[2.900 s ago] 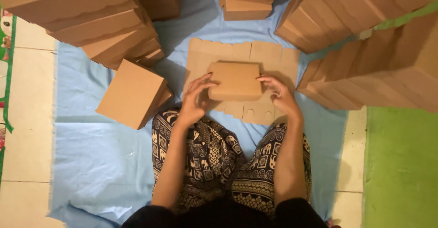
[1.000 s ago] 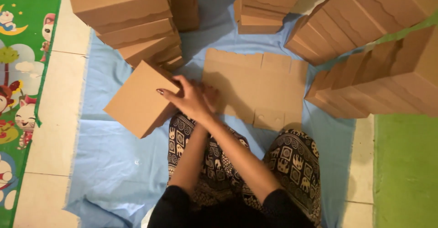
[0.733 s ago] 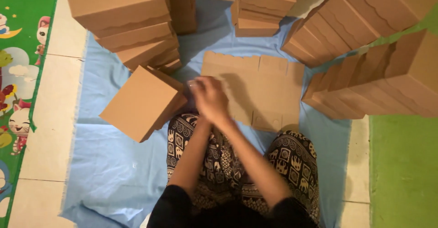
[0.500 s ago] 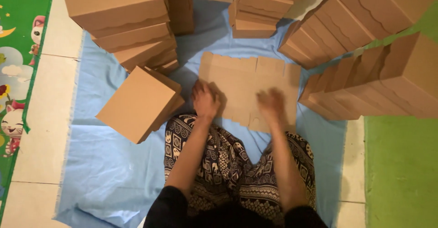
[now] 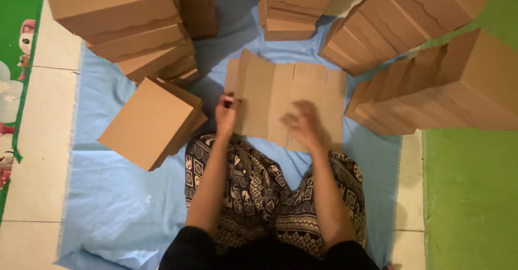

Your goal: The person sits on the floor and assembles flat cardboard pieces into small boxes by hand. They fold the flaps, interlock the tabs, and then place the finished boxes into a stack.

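Left hand: the left hand (image 5: 225,116) is at the left edge of the flat cardboard sheet (image 5: 286,100). The fingers (image 5: 222,103) are curled around this edge and pinch it, so the hand grasps the sheet.
Right hand: the right hand (image 5: 302,124) lies on top of the sheet, near its lower middle. It is blurred; the fingers seem spread and the palm faces down. It presses or rests on the cardboard and grasps nothing.
Cardboard sheet: an unfolded brown box blank with cut flaps on its upper and lower sides. It lies flat on the blue cloth (image 5: 108,194), just in front of the person's knees.
Finished box: one closed brown box (image 5: 151,121) lies tilted on the cloth, to the left of the left hand, near but not touching it.
Left stack: folded boxes (image 5: 124,27) are piled at the upper left, just behind the tilted box.
Back stack: a smaller pile of boxes (image 5: 297,5) stands beyond the sheet.
Right rows: two leaning rows of boxes (image 5: 431,81) are at the right, close to the right edge of the sheet.
Legs: crossed legs in patterned trousers (image 5: 253,189), black and white.
Floor: pale tiles (image 5: 32,156) at the left, green mat (image 5: 475,194) at the right.
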